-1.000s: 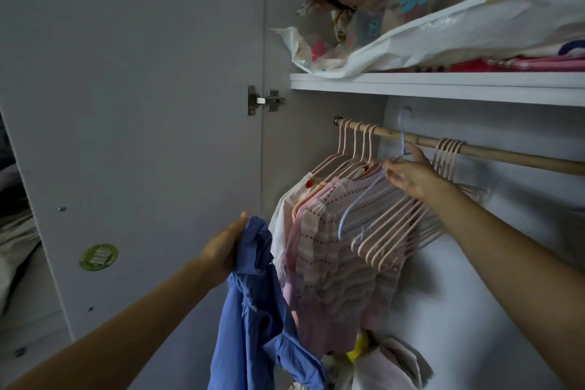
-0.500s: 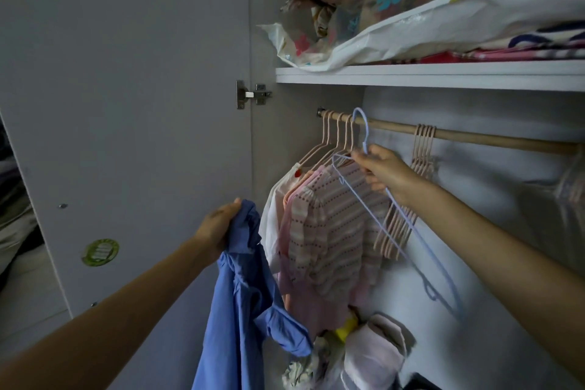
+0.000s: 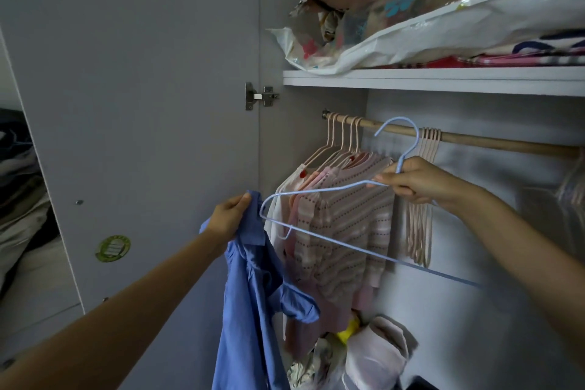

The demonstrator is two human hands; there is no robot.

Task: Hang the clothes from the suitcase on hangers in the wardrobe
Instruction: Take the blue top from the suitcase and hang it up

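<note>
A: Shirt (image 3: 253,288) hangs from the left hand (image 3: 229,218), pinched at the top. Not on a hanger yet.

B: The right hand (image 3: 414,182) grips the blue hanger (image 3: 319,233) by its neck, off the rod (image 3: 474,139).

A: What's done?

B: Small tops (image 3: 345,225) hang between the hands, behind the hanger.

A: Anything in the way?

B: Maybe those tops. Empty pink hangers (image 3: 421,218) dangle just behind the right hand.

Left arm: bare forearm reaching up from lower left, extended forward | Left hand (image 3: 230,218): fingers curled, gripping bunched fabric at its top | Right arm: bare forearm entering from right edge, angled up and leftward | Right hand (image 3: 411,180): raised higher than the left, fingers (image 3: 384,178) pinching a thin wire neck | Hands apart.
</note>
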